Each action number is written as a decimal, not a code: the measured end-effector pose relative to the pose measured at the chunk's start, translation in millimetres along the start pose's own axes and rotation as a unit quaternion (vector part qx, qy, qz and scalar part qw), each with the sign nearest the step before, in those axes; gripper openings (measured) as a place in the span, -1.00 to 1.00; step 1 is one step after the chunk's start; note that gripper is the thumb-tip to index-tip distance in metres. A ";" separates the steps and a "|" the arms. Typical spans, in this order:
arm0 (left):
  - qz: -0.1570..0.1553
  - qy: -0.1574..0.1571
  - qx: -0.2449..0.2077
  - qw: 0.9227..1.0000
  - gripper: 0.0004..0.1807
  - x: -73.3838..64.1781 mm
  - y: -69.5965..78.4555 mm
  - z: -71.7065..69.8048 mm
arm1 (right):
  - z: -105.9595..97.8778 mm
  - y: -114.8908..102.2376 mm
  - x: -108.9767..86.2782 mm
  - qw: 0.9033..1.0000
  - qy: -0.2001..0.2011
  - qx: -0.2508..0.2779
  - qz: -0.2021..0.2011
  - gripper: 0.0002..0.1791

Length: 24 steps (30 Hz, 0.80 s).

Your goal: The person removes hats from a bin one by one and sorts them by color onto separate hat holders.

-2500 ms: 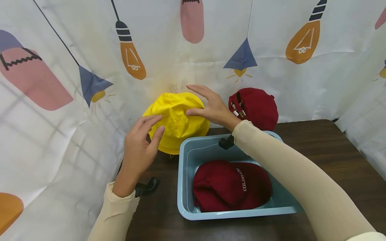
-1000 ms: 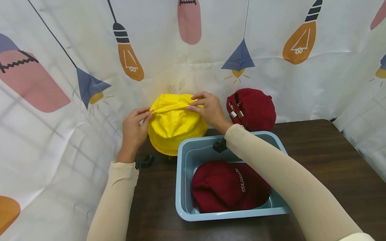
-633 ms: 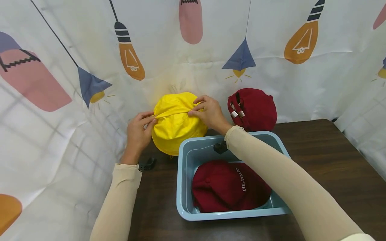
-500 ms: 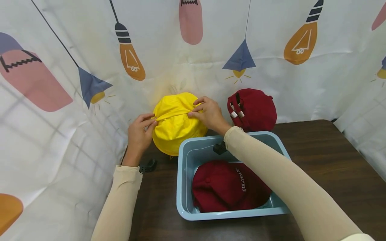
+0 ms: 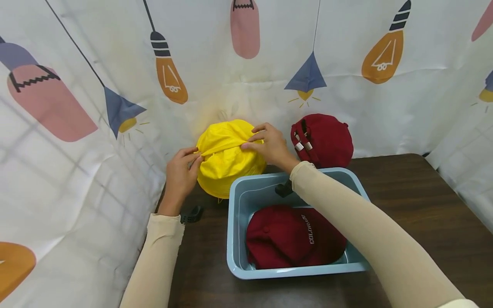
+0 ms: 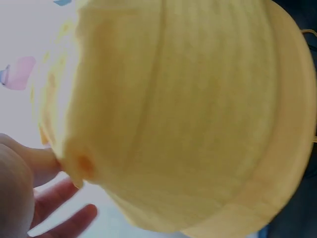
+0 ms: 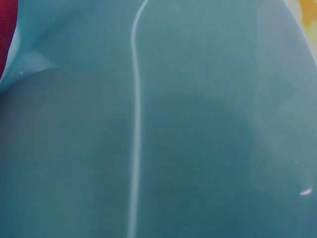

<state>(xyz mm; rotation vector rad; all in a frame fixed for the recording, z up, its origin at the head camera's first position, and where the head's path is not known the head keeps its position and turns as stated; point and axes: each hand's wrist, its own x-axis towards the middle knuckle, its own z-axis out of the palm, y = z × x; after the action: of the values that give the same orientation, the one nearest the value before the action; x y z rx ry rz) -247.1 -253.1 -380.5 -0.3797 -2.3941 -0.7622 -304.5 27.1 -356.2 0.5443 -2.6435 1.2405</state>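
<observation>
Both hands pinch a yellow bucket hat (image 5: pixel 227 162) behind the blue bin, one at each side, and a fold of cloth runs across it between them. My left hand (image 5: pixel 181 175) grips its left side between thumb and fingers. In the left wrist view the thumb and fingers meet at the edge of the yellow hat (image 6: pixel 188 109), which fills most of the picture. My right hand (image 5: pixel 271 147) pinches the upper right side, its forearm crossing over the bin. The right wrist view shows mostly the bin's blue wall (image 7: pixel 198 148); the right hand is out of sight there.
A dark red baseball cap (image 5: pixel 289 239) lettered COLORADO lies inside the light blue bin (image 5: pixel 233 226). Behind the bin, against the printed curtain (image 5: pixel 246 94), sits another dark red cap (image 5: pixel 327 139) with a buckled strap. Everything stands on a dark wooden table (image 5: pixel 408 192).
Both hands came in from just off the yellow hat and took hold of it, drawing a fold across its cloth. Over the last half second they have barely moved.
</observation>
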 end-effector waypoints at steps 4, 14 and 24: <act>-0.038 -0.046 0.001 0.998 -0.63 2.0 12.6 -8.6 | -12.5 -0.2 -2.5 0.999 -0.005 0.009 -0.035 -0.57; -0.009 0.020 0.011 1.000 -0.52 -5.0 59.0 -32.4 | -55.9 -18.3 -21.3 0.996 -0.009 0.011 -0.086 -0.53; 0.055 0.009 -0.025 0.998 -0.58 -30.7 90.3 -38.9 | -82.6 -19.3 -63.1 0.990 -0.059 0.003 -0.131 -0.46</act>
<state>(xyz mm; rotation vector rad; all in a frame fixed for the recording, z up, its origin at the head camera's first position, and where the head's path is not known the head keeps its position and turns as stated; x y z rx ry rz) -167.0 -207.3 -334.7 -0.5191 -2.3198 -0.7731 -239.0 95.2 -309.0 0.9582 -2.5555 1.1686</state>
